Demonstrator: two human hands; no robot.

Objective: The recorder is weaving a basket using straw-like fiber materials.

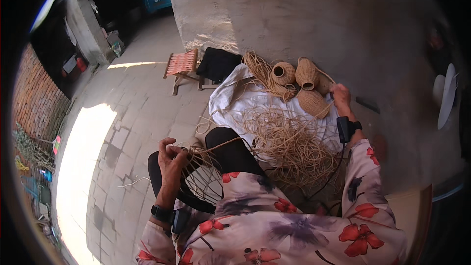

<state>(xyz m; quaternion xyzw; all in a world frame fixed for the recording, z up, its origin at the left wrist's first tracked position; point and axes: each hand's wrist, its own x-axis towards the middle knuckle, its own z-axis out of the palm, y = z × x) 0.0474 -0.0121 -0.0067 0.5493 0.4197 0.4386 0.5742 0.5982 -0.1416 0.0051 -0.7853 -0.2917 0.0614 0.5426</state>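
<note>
Weave (202, 156) sits over the knees (224, 154), just left of the near-left part of the white cloth (226, 99). Left hand (171, 163), farther left of the cloth, has fingers bent, partly closed, holding the weave at its left edge. Right hand (342, 99), at the cloth's far-right edge beside the baskets (312, 104), has fingers curled nearly closed; a pale strand seems to run to it, but whether it is pinched cannot be told. Progress, judged: weave looks early, a small gathered part with many long ends splayed and no closed wall visible; forming the body and securing the ends appear left. Several baskets on the cloth's far-right part have rounded walls and look shaped; whether fully finished, not clear. Stock: loose heap (284, 142) over the cloth's near side, straighter bundle (258, 68) at its far edge. Hard to make out: centre of weave, partly behind left fingers and lost against dark trousers; left thumb; where the twisted cord (225, 144), reaching from weave toward the cloth, ends; rear baskets, overlapped by those in front.
</note>
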